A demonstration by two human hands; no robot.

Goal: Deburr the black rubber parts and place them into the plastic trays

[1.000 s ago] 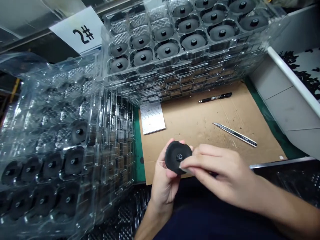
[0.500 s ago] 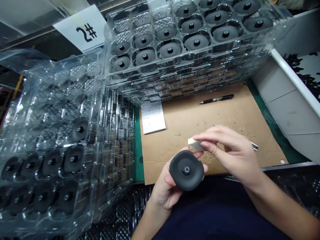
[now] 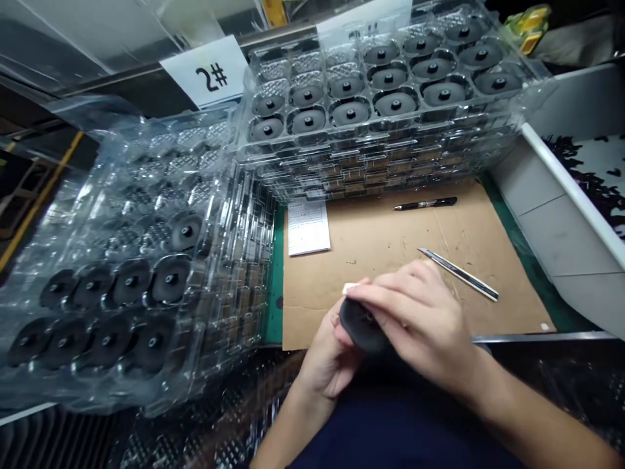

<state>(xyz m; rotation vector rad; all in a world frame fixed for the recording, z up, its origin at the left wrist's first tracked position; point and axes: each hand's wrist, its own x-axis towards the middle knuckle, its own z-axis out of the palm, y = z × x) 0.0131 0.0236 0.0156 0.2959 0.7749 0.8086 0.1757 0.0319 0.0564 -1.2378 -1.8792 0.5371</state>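
Head view puts the black disc [image 3: 360, 326] close in front of the body, just beyond the near edge of the tabletop [image 3: 276, 286], where I judge it is easy to turn and see. I have it in the left hand [image 3: 326, 358], fingers curled round its side, likely so its hollow face is left free for the right hand [image 3: 422, 316]. That one is closed narrow on a white block [image 3: 348, 288], pinched so that one end juts past the fingertips by the rim; blur and fingers hide whether it presses there. Beyond, cardboard [image 3: 366, 238] covers the tabletop, perhaps to guard it, with the knife [image 3: 459, 273], pen [image 3: 426, 204] and paper slip [image 3: 308, 229] lying apart within reach. Clear trays stand stacked behind [image 3: 351, 155] and at left [image 3: 239, 260], their pockets seemingly keeping similar discs separate. A pale bin [image 3: 541, 218] flanks the right, walling in small dark pieces.
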